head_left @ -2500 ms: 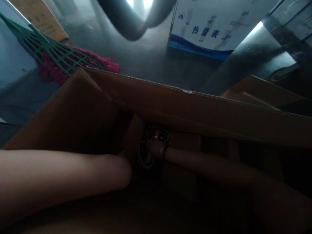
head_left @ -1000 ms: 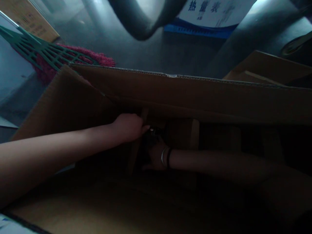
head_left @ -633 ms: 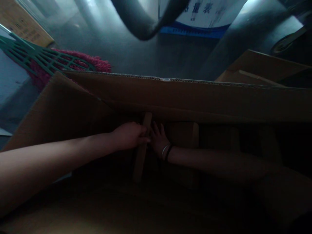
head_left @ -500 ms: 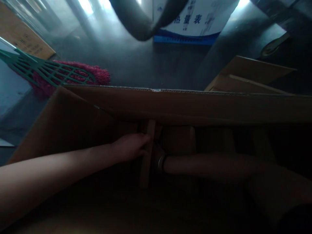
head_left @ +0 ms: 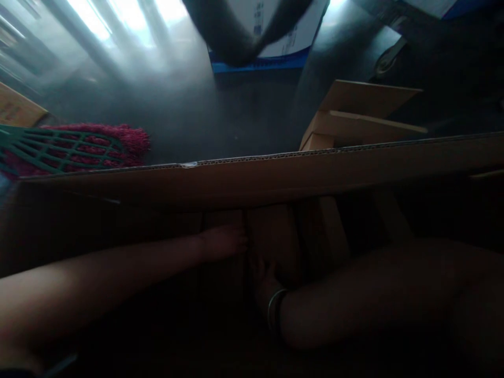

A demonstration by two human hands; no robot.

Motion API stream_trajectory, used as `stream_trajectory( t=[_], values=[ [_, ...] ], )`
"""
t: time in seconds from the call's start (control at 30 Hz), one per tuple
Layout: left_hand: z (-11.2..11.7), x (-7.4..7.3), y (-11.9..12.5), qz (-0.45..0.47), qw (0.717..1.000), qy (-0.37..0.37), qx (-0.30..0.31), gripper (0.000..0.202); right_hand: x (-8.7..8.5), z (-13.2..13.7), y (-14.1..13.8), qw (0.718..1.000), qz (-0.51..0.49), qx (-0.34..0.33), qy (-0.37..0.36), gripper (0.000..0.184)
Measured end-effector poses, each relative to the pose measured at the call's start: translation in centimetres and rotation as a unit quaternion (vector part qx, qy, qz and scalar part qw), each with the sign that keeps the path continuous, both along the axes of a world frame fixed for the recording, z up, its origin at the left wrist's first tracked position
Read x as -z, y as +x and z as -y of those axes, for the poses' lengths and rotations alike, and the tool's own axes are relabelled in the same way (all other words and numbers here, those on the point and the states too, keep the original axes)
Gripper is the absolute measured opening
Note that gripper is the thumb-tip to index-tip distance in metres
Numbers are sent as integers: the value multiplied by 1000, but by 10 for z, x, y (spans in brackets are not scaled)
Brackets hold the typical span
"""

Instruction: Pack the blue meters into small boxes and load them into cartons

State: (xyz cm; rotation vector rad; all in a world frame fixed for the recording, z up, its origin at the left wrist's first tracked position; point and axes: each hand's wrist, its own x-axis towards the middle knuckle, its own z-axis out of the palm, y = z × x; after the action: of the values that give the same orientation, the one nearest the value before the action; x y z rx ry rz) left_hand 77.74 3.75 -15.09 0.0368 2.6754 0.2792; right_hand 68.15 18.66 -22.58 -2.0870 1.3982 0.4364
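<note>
Deep in a dark, large cardboard carton, several small cardboard boxes stand side by side. My left hand lies over one small cardboard box, its fingers bent down over the box's right edge. Close by on the right, my right hand, with a bracelet at the wrist, has its thumb and fingers apart. Its fingertips touch or nearly touch the neighbouring small box. Deep shadow hides the lower part of both hands' surroundings.
The carton's far wall rises in front of my hands. Beyond it are a green plastic rack-like head with a red mop, an open cardboard box, a white-and-blue box and a caster wheel. A dark strap-like loop hangs at the top.
The narrow box that stood up between my hands now sits level among the others. My right hand has come into view with fingers spread. The view has shifted right.
</note>
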Motion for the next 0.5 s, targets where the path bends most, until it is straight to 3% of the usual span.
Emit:
stream_trajectory(
  t=[0.13,0.33,0.5],
  values=[
    [-7,13,1,-27,999,37,-5,14,-13,3,-3,998,26,46,28,49],
    [-1,21,5,-53,991,106,-59,15,-36,12,-4,996,35,46,73,52],
    [-6,27,-3,-43,991,63,-115,12,-36,17,3,993,63,84,50,47]
  ],
)
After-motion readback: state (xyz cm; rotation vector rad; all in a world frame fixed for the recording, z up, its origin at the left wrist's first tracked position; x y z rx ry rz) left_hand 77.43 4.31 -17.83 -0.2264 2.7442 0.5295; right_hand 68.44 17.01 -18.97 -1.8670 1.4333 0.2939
